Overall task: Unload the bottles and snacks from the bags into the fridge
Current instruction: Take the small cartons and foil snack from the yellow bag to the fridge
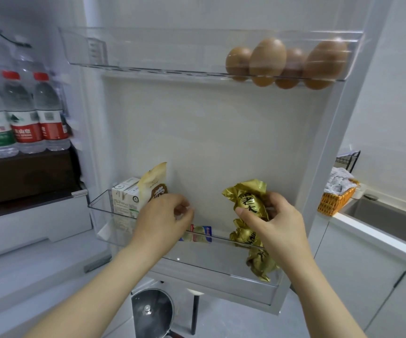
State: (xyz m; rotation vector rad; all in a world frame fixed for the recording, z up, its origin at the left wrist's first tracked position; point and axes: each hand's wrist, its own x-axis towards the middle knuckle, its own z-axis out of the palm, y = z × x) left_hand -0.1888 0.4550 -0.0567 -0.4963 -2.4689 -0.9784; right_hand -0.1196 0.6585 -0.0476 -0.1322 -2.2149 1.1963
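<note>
Your two hands are at the lower door bin (pixel 197 259) of the open fridge, and below them, nearest you, one lidded pan (pixel 152 311) sits low down. Your right hand (pixel 267 220) grips one gold snack (pixel 248 201), thumb across its front and fingers wrapped behind, holding it just above the bin's right end. Your left hand (pixel 165 215) is at the bin's left half with its fingers curled and the tips close together; you may be pinching something small there, but the view does not settle it. In the bin, two more gold snacks (pixel 261 262) lie stacked at the right end under the one you hold. One small blue and green packet (pixel 200 234) lies in the middle. At the left, one beige bag (pixel 154 181) stands upright just beside one white carton (pixel 125 198), your left hand partly covering the bag. Higher on the door, the upper bin (pixel 148 52) holds four brown eggs (pixel 267 57), all clustered at its right end. On the fridge shelf to your left stand three clear bottles (pixel 24 113) in a front row, one with a green label and two with red, with more blurred ones behind. Far right, one orange basket (pixel 336 203) holding cloth stands beside one sink (pixel 380 215).
</note>
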